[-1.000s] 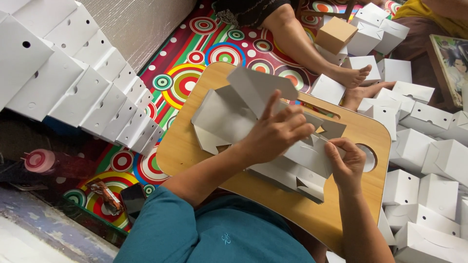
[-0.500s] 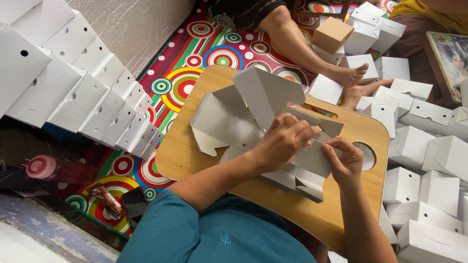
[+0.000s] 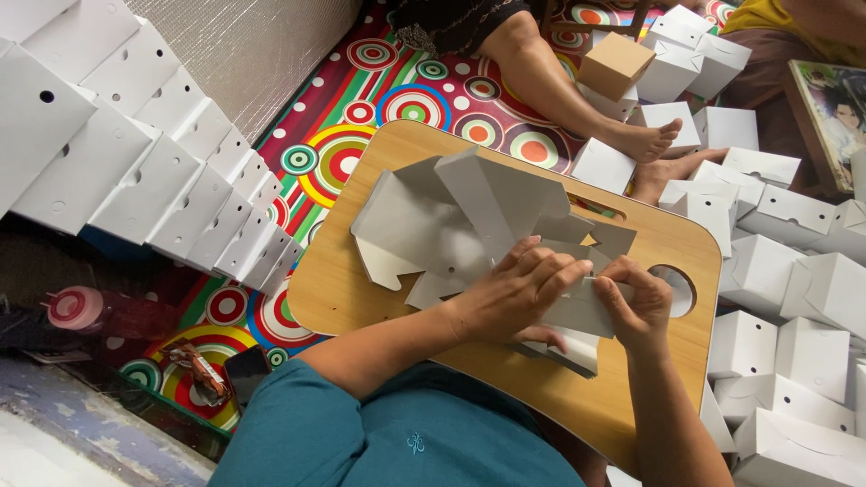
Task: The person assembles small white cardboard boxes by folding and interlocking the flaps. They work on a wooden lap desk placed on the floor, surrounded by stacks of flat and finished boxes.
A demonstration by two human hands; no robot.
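A flat grey-white cardboard box blank (image 3: 433, 225) lies partly folded on a wooden lap table (image 3: 343, 289). My left hand (image 3: 514, 293) presses down on the blank's near flaps, fingers curled over the card. My right hand (image 3: 636, 307) pinches a folded flap at the blank's right end, thumb and fingers closed on the card. One panel of the blank stands raised at the far side. A small finished fold (image 3: 577, 347) sits under my hands at the table's near edge.
Several folded white boxes (image 3: 794, 298) are heaped at the right, and a row of them (image 3: 153, 180) leans along the left wall. Another person's legs and feet (image 3: 577, 99) rest on the colourful mat beyond the table, beside a brown box (image 3: 613, 65). A pink bottle (image 3: 77, 308) lies at lower left.
My left hand slid from the blank's middle toward my right hand. The far panel has been folded up and now stands raised.
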